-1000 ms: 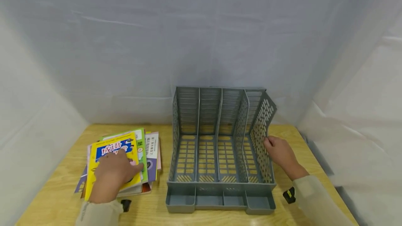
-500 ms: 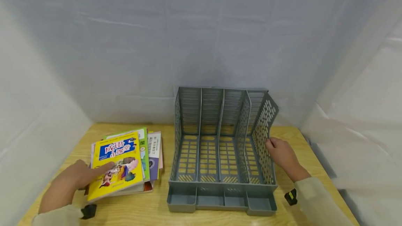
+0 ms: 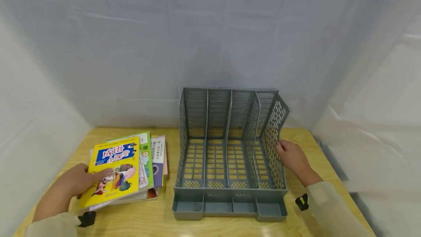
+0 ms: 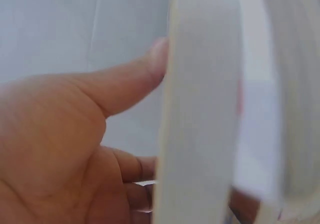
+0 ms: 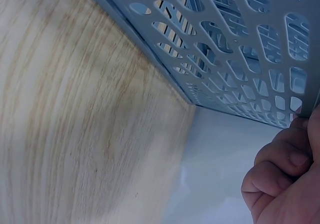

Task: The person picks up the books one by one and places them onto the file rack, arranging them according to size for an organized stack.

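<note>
At the left in the head view, my left hand (image 3: 75, 180) pinches the left edge of a yellow book (image 3: 113, 169), thumb across the cover and fingers at its underside. This book tops an uneven stack that includes a green-edged book (image 3: 148, 164) and a purple-and-white book (image 3: 158, 164). From the left wrist, the book's pale page block (image 4: 200, 104) stands beside my thumb. On the other side, my right hand (image 3: 292, 157) grips the front edge of the right side panel of a grey file organizer (image 3: 230, 192). Curled right fingers (image 5: 275, 171) show at the panel in the right wrist view.
The organizer has several upright slots split by dividers (image 3: 229, 120), with a low compartment tray (image 3: 218, 211) along its front. Everything stands on a light wooden table (image 3: 151, 222). White sheeting (image 3: 210, 39) hangs behind and at both sides.
My left hand has gone from lying over the yellow book to holding its left edge. The yellow book has slid left and nearer me on the stack. My right hand keeps its place.
</note>
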A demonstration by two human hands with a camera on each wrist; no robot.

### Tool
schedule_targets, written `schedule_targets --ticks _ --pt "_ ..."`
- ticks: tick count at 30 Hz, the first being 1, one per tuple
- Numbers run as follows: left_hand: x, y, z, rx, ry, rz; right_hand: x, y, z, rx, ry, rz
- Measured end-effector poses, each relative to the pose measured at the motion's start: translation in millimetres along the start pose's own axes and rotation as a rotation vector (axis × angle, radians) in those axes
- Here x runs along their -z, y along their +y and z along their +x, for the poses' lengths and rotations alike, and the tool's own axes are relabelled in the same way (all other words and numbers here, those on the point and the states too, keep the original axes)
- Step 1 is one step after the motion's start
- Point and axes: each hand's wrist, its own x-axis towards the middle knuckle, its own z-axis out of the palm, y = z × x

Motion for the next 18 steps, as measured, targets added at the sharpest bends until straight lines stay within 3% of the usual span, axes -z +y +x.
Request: schedule_targets --ticks 7,11,14,18 --pt "8.1 16.0 -13.7 0.072 0.060 0.140 -3.5 -2.5 2.6 0.001 -0.005 0.012" --pt "7.3 18.0 -17.3 0.113 0.077 0.125 -5.0 -3.9 1.3 -0.019 -0.019 0.016" --pt "8.3 20.8 -16.8 0.085 0.115 0.086 -3.3 -3.9 -1.0 -0.024 -0.016 0.013" --pt "15.1 33.0 -18.0 -0.028 0.243 0.008 0.1 -1.3 -3.0 -0.028 -0.005 0.013"
